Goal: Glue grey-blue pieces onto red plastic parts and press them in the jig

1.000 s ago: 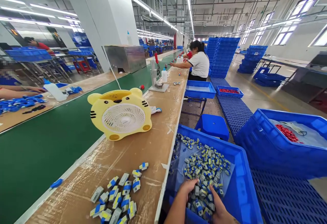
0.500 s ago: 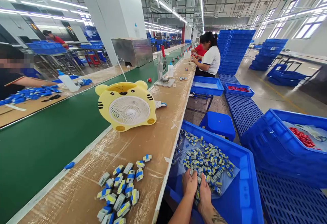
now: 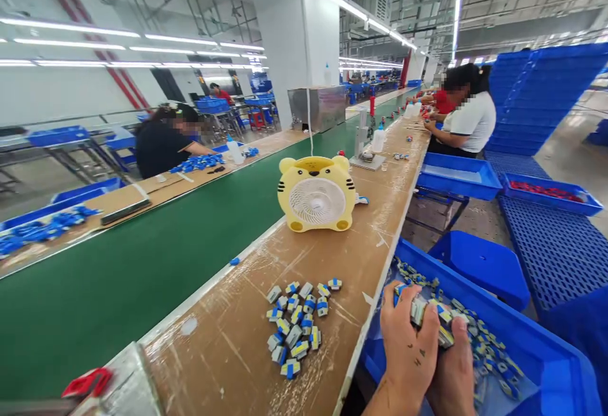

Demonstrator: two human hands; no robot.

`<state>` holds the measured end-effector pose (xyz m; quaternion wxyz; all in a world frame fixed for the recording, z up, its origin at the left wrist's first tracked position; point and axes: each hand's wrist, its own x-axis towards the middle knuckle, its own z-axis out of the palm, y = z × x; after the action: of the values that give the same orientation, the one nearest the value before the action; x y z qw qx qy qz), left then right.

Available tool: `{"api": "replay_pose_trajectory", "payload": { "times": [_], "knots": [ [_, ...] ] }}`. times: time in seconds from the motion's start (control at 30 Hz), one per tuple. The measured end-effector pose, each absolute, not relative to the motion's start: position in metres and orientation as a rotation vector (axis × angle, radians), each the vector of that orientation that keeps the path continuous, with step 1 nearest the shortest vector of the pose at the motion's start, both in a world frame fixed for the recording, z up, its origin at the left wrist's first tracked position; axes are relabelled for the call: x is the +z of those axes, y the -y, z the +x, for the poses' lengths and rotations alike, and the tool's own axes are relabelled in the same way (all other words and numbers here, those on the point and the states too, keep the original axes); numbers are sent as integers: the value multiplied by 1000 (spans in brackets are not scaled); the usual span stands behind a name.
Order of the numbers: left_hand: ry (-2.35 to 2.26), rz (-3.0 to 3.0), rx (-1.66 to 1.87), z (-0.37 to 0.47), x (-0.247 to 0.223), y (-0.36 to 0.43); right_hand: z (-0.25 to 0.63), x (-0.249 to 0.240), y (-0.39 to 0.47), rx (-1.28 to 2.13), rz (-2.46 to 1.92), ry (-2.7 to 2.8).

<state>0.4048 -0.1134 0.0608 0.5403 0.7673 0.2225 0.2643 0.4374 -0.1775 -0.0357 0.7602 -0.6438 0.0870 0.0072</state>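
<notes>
Cupped together above the blue bin (image 3: 565, 352) at the lower right, both hands hold a heap of small grey, blue and yellow parts (image 3: 418, 309). My left hand (image 3: 409, 346) has its fingers curled round the parts on the left side. Close against it, my right hand (image 3: 453, 365) closes on the heap from the right, its thumb on top. More such parts (image 3: 479, 340) lie in the bin below and behind the hands. On the brown tabletop (image 3: 213, 346), left of the hands, a loose pile of the same parts (image 3: 294, 327) is spread.
A yellow tiger-faced fan (image 3: 316, 194) stands on the table beside the green belt (image 3: 190, 226). Behind it are a small press (image 3: 363, 144) and a white bottle (image 3: 379, 139). A blue stool (image 3: 484, 267) is beyond the bin. People sit along both sides.
Both hands have risen out of the bin with parts between them. The view has turned left, so the fan and the table pile appear further right.
</notes>
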Motion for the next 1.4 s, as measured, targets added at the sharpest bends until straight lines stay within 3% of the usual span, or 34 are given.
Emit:
{"api": "replay_pose_trajectory", "payload": {
  "times": [0.13, 0.33, 0.7, 0.93, 1.07, 1.27, 1.4],
  "knots": [
    [-692, 1837, 970, 369, 72, 56, 410, -11, 100, 168, -1277, -6],
    [-1067, 1728, 1185, 314, 40, -24, 368, 3, 11, 296, -1271, 313],
    [-1299, 2145, 1144, 284, -2, -76, 365, 7, -17, 76, -1546, 737],
    [-1298, 2368, 1183, 278, 4, -72, 378, 9, -2, 28, -1606, 886],
    [-1241, 2589, 984, 259, 10, -51, 410, 3, 24, 2, -1625, 908],
    [-1388, 2710, 282, 252, -3, -2, 434, -26, 35, 12, -1768, 757],
    [-1402, 2696, 227, 273, 1, 1, 404, -40, 14, 86, -1749, 808]
  ]
}}
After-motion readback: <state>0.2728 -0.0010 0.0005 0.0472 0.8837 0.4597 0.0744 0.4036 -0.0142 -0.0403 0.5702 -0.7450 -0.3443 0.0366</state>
